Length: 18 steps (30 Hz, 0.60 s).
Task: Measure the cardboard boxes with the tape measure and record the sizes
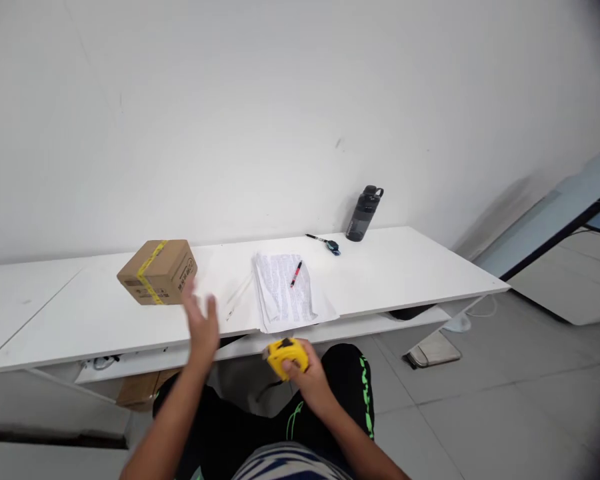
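Observation:
My right hand (pixel 310 377) is wrapped round a yellow tape measure (pixel 287 355), held above my lap in front of the table edge. A dark strap hangs below the tape measure. My left hand (pixel 203 327) is raised with its fingers apart and holds nothing; its fingertips are blurred. It appears just in front of the cardboard box (pixel 167 272), which is bound with yellow tape and sits on the white table (pixel 380 280). I cannot tell whether the fingertips touch the box. Between the hands, farther back, lie printed sheets (pixel 283 293) with a red and black pen (pixel 296 274) on them.
Against the wall stands a dark water bottle (pixel 364 213). A black pen (pixel 316 237) and a small dark object (pixel 333 247) lie beside it. Below the tabletop runs a shelf (pixel 260 343), with a brown carton (pixel 137 391) beneath. A large mirror-like panel (pixel 570 267) leans at the right.

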Motion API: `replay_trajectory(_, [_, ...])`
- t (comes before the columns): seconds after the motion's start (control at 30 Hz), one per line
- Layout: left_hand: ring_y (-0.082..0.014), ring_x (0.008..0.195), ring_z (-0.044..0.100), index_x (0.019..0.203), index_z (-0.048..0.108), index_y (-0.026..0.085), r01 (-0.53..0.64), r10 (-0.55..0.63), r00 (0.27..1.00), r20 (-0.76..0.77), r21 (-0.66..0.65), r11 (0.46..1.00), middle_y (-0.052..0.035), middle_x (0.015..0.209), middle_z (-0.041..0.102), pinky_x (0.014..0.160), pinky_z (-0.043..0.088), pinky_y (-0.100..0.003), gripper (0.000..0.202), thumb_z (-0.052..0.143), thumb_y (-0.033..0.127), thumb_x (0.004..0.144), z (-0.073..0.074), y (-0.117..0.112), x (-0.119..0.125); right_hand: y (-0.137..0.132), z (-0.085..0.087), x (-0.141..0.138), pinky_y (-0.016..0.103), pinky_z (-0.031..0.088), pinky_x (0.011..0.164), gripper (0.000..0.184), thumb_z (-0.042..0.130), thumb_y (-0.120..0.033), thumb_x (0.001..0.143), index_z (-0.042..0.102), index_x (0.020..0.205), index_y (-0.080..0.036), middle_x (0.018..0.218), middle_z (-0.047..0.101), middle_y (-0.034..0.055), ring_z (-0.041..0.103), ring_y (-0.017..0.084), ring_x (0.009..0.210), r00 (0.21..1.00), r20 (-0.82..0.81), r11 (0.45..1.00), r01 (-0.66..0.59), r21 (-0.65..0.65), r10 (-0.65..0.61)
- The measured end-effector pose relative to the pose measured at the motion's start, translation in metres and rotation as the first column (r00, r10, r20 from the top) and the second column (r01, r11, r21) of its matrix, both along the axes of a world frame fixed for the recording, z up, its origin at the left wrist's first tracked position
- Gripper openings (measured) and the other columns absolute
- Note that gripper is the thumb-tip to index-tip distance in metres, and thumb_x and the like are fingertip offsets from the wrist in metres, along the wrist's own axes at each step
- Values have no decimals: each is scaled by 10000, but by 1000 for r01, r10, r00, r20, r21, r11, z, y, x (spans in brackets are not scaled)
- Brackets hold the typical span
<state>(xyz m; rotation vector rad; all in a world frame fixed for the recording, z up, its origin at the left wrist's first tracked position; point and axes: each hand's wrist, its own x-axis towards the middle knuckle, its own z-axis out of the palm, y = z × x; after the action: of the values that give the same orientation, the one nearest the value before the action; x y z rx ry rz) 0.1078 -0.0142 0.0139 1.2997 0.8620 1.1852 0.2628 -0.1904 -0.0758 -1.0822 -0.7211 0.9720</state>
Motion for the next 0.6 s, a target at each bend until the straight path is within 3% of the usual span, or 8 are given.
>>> replay_trajectory(0.07, [-282, 1167, 545, 1301, 469, 227, 167, -168, 986, -15, -36, 985, -121, 1242, 577, 989, 448, -439, 672, 689, 543, 750, -29, -45, 26, -3, 0, 21, 346, 528, 750, 534, 729, -577, 713, 549, 1092, -247, 946, 675, 43, 637, 205, 824, 989, -75, 992, 126, 14, -125])
replay_trajectory(0.13, [-277, 1113, 572, 1264, 495, 215, 348, -350, 937, -17, -55, 936, -124, 1195, 601, 952, 467, -423, 650, 663, 586, 758, -52, -85, 54, -4, 2, 31, 372, 519, 815, 529, 592, -668, 788, 538, 1115, -256, 1041, 667, 66, 637, 227, 931, 980, -148, 988, 145, 52, -136])
replay_trajectory(0.23, [-223, 996, 595, 1186, 494, 196, 507, -508, 860, -39, -29, 861, -100, 1101, 613, 888, 479, -365, 543, 578, 594, 827, -67, -114, 90, -8, -5, 34, 398, 479, 916, 568, 454, -722, 839, 516, 1195, -283, 1161, 635, 69, 604, 237, 1064, 991, -101, 990, 100, 95, -90])
replay_trajectory(0.33, [-168, 793, 568, 1044, 497, 186, 575, -563, 810, -164, 33, 818, -41, 912, 598, 722, 472, -295, 487, 576, 609, 817, -60, -97, 114, -12, -20, 56, 384, 460, 936, 597, 350, -734, 870, 565, 1186, -276, 1146, 633, 69, 583, 236, 1075, 976, 134, 982, 161, 97, -173])
replay_trajectory(0.43, [-165, 745, 525, 951, 542, 186, 709, -587, 671, -454, 162, 686, -6, 817, 574, 681, 427, -279, 527, 693, 622, 696, -41, -61, 132, 3, -16, 111, 363, 492, 795, 668, 178, -687, 926, 661, 914, -224, 900, 656, 77, 609, 227, 870, 876, 368, 950, 292, 111, -312])
replay_trajectory(0.5, [-161, 732, 508, 922, 562, 189, 768, -561, 574, -596, 156, 621, 9, 785, 563, 676, 405, -273, 514, 721, 607, 669, -32, -40, 146, 33, 1, 153, 345, 482, 750, 512, 299, -574, 961, 659, 898, -215, 811, 648, 56, 599, 211, 782, 736, 557, 914, 390, 116, -385])
replay_trajectory(0.6, [-135, 689, 486, 927, 538, 189, 803, -661, 494, -565, 7, 595, 25, 771, 547, 625, 390, -248, 465, 686, 578, 720, -30, -19, 173, 102, 28, 199, 339, 454, 828, 338, 388, -374, 964, 665, 1087, -223, 1026, 670, 86, 608, 221, 930, 417, 889, 964, 249, 91, -191])
